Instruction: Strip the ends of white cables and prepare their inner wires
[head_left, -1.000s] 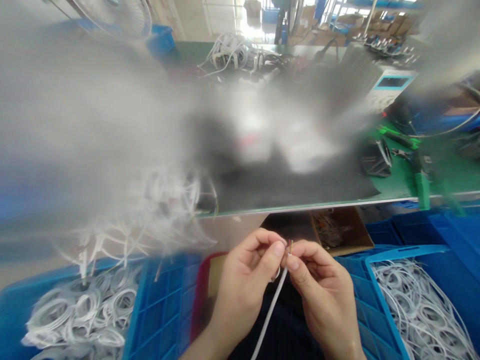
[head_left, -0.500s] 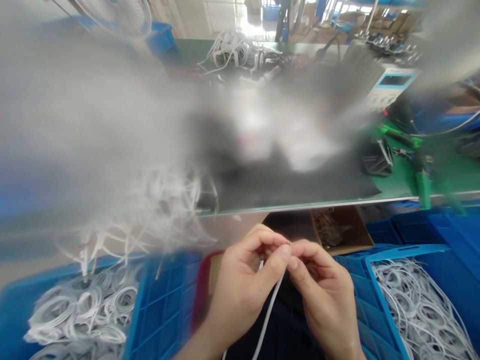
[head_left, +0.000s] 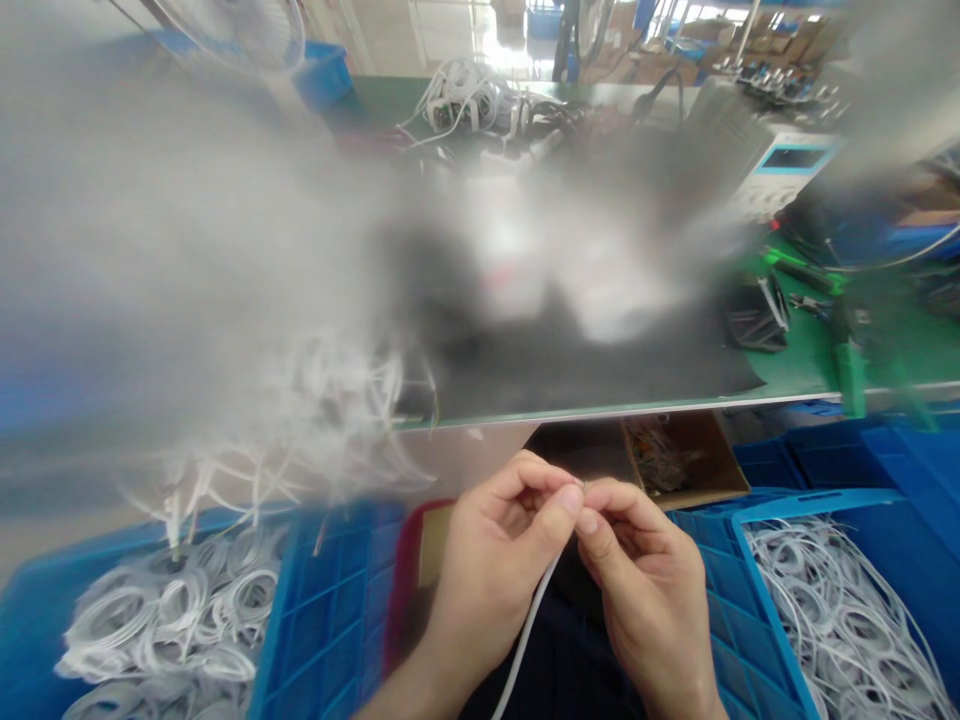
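Note:
A white cable (head_left: 527, 640) hangs down from between my fingertips toward my lap. My left hand (head_left: 504, 560) pinches it near its upper end, thumb against forefinger. My right hand (head_left: 646, 575) meets the left at the fingertips, its thumb and forefinger pinched at the cable's very tip. The tip itself is mostly hidden by the fingers, so its wires cannot be made out. Both hands are in front of the workbench edge, above my dark clothing.
A blue crate (head_left: 270, 640) of coiled white cables stands at left, another blue crate (head_left: 780, 640) of cables at right. Under the bench (head_left: 810, 370) sits a cardboard box (head_left: 720, 470) of scraps. Green-handled pliers (head_left: 851, 375) lie on the bench. Large grey blurs cover the upper left and centre.
The hands hold nearly the same pinch. The hanging part of the cable has swung slightly to the left.

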